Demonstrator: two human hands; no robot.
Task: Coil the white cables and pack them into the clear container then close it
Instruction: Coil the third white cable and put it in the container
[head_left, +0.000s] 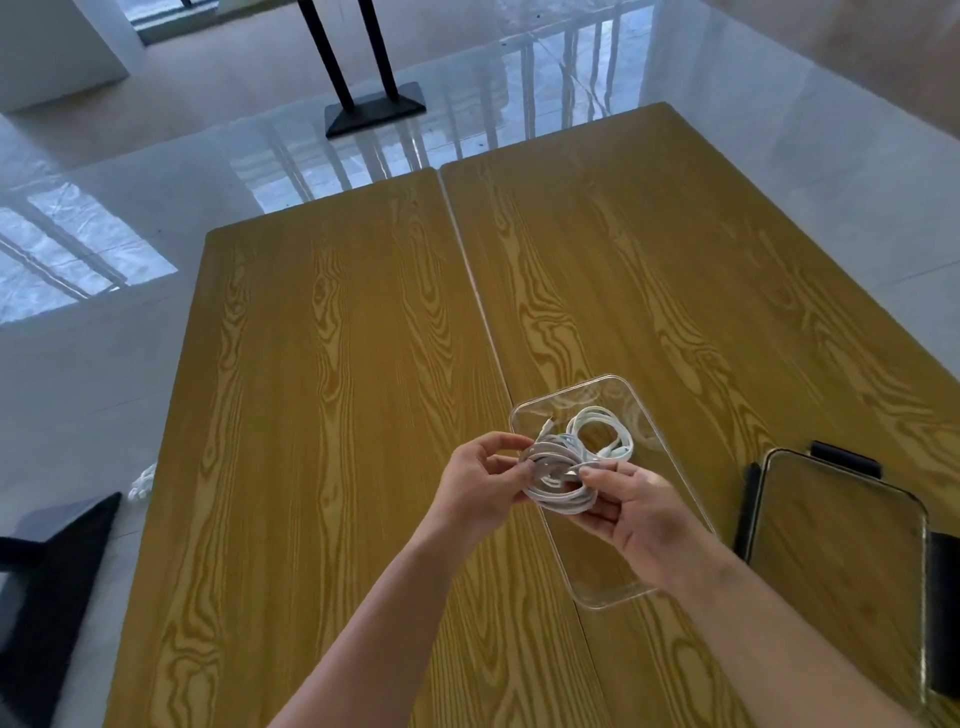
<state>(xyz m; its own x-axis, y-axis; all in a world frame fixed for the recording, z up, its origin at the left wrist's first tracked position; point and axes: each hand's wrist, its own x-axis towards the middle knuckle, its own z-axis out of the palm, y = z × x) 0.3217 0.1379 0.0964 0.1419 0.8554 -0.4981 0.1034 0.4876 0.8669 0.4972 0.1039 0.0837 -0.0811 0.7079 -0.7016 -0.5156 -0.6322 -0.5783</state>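
While both hands are working above the near end of the clear container, a coiled white cable is being held between them. The left hand is pinching the coil's left side, thumb and fingertips curled onto the loops. The right hand is gripping the coil's right side, thumb lying across the top strands and fingers curling underneath. The coil is hanging just over the container's open top, not resting on its floor as far as I can tell.

A second coiled cable is already lying inside the container, toward its far end, with a plug end showing near the left wall. The container is sitting across the seam where the two wood-grain tabletops are meeting.

The lid, clear with dark clips along its edges, is lying flat on the table to the right of the container, apart from it.

Another white cable is lying on the glossy floor off the table's left edge, beside a dark chair. A black stand is standing on the floor beyond the table.
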